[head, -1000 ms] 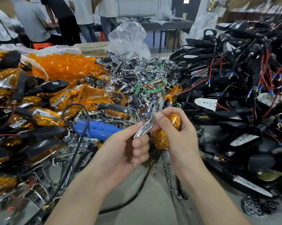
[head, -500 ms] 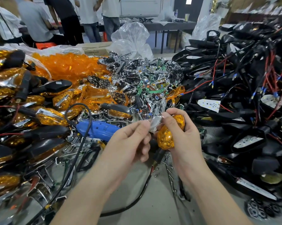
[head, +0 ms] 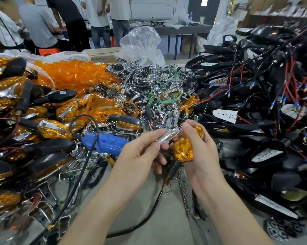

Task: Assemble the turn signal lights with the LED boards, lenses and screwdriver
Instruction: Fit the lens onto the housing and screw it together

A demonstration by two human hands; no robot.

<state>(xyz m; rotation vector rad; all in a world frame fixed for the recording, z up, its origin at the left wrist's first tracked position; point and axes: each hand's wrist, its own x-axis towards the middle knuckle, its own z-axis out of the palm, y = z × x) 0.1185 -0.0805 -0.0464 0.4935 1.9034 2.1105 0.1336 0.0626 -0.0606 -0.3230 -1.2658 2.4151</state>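
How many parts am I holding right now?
2. A chrome trim piece pinched in the left hand, and an amber turn signal light gripped in the right hand. Something smaller could be hidden behind the palms.

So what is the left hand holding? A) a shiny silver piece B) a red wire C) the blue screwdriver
A: the left hand pinches the shiny silver piece beside the orange light held in the right hand, while the blue screwdriver lies on the pile.

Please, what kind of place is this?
Probably a turn-signal assembly workshop: a heap of amber lenses, a pile of wired black housings, a blue electric screwdriver, and other workers at tables behind.
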